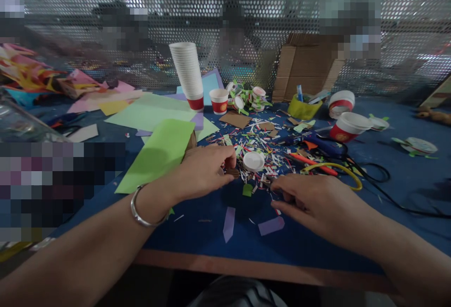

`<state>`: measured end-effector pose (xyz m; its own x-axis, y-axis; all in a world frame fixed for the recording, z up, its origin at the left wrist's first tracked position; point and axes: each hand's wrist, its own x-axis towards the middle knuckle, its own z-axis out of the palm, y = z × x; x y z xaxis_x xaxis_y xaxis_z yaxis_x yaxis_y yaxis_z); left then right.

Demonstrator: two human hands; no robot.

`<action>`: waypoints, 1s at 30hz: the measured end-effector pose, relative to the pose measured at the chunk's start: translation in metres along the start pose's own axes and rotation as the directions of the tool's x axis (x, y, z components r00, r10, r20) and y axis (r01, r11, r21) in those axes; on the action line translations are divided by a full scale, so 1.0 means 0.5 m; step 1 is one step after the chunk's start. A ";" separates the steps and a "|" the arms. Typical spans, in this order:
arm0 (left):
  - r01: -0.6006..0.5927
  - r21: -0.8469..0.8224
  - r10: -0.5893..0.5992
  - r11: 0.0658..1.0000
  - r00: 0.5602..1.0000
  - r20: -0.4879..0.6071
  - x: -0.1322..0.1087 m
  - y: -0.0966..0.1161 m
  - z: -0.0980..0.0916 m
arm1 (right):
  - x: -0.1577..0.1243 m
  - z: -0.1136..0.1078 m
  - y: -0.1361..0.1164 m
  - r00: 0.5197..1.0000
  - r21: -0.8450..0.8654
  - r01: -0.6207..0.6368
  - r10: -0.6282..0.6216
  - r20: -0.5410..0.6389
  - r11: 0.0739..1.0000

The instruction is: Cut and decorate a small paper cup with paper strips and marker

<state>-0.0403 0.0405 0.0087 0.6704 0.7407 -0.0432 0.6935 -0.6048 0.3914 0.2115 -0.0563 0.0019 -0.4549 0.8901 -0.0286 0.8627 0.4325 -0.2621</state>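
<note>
The left hand (200, 171) curls near a white disc (253, 161), its grip unclear; the right hand (313, 196) gapes beside paper scraps (273, 159).

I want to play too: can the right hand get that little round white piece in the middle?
Probably yes. The round white piece lies close to the right hand, and only loose paper scraps seem to lie between them.
</note>
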 end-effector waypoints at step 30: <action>-0.024 -0.974 -0.230 0.227 0.970 -0.077 -0.007 0.042 0.026 | 0.019 -0.060 0.213 0.789 0.047 -0.491 0.467 -0.398 0.870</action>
<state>-0.0249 0.0214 0.0051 0.4708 0.8801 -0.0609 -0.1157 0.1300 0.9847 0.3055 0.0026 0.0025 0.1320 0.9621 0.2386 0.9634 -0.0680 -0.2591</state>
